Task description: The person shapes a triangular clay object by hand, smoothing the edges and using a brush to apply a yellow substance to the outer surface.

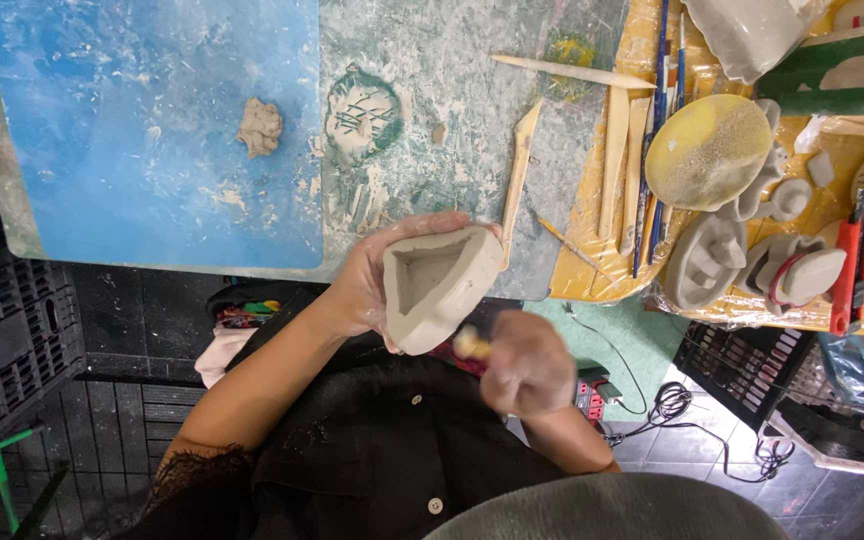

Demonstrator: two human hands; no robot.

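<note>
Left hand cups hollow clay form off the bench edge. Right hand fisted round small yellowish tool, tip at form's lower wall. Looks like wall smoothing; next needs light pressure, steady support.

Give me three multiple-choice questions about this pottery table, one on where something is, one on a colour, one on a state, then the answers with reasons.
1. Where does the small clay lump lie?
A. On the blue mat
B. On the floor
C. In a crate

2. What colour is the round sponge?
A. Red
B. Yellow
C. Black

3. How is the hollow clay piece held?
A. Lying flat on the table
B. Held up in the left hand
C. Hanging from a hook

Answers:
1 A, the lump sits alone on the blue surface.
2 B, its disc is pale yellow.
3 B, the left grip wraps it off the table, while the right hand holds a small tool beside it.
</note>
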